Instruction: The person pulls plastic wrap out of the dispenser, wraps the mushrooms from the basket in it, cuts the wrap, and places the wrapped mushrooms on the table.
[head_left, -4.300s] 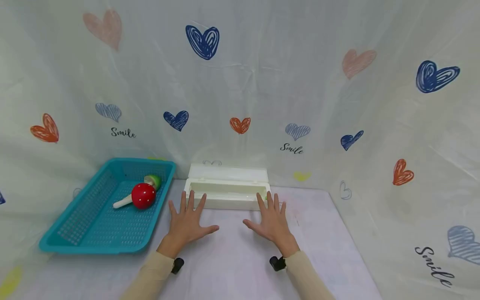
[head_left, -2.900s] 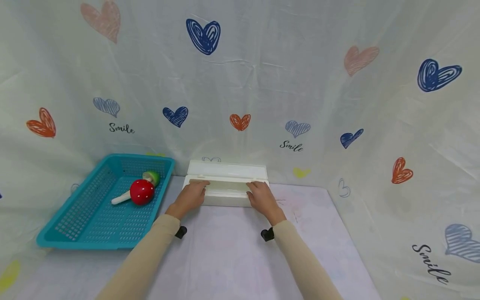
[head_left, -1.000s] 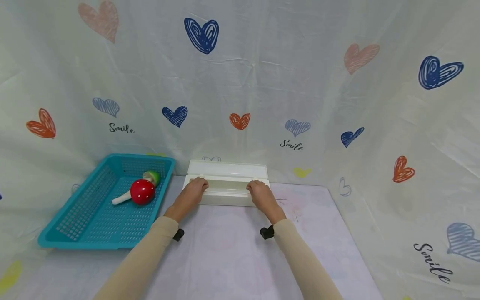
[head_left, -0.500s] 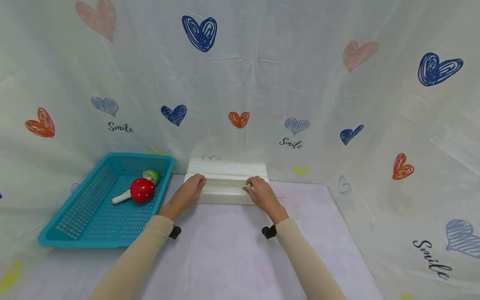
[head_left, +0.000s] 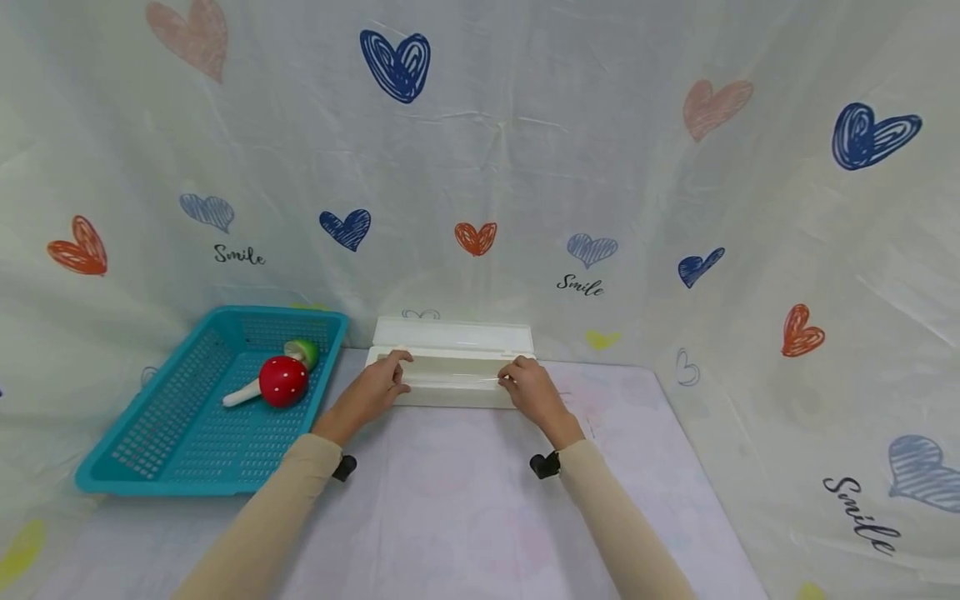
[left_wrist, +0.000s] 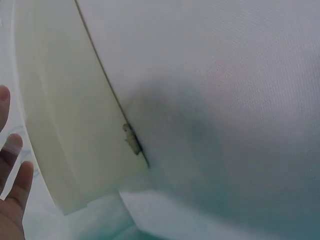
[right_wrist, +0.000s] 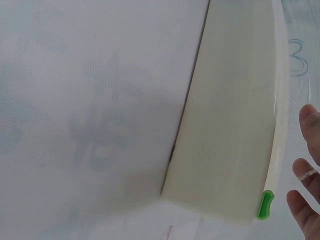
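Observation:
A long white cling film dispenser [head_left: 450, 396] stands against the back curtain, its lid [head_left: 453, 336] tipped back. My left hand [head_left: 367, 396] is over its left end, thumb and forefinger spread apart. At the right end is my right hand [head_left: 538, 396], fingers bent, with thumb and forefinger close together over the trough. A thin clear glint runs to those fingertips; I cannot tell whether they pinch film. A pale clear band crosses one right finger [right_wrist: 306, 173] in the right wrist view. There, a green slide cutter [right_wrist: 265, 205] sits at the dispenser's end.
On the left stands a turquoise plastic basket [head_left: 180, 486]. It holds a red, white-spotted mushroom-like toy [head_left: 283, 381] with a white stem, and a green-and-white item [head_left: 302, 352]. A pale cloth [head_left: 450, 508] covers the table, and a heart-print curtain [head_left: 525, 150] hangs behind.
From lying flat and spread before the dispenser, both hands have reached over its trough with fingers bent. Most recently, the left thumb and forefinger have parted and the right hand has shifted slightly right.

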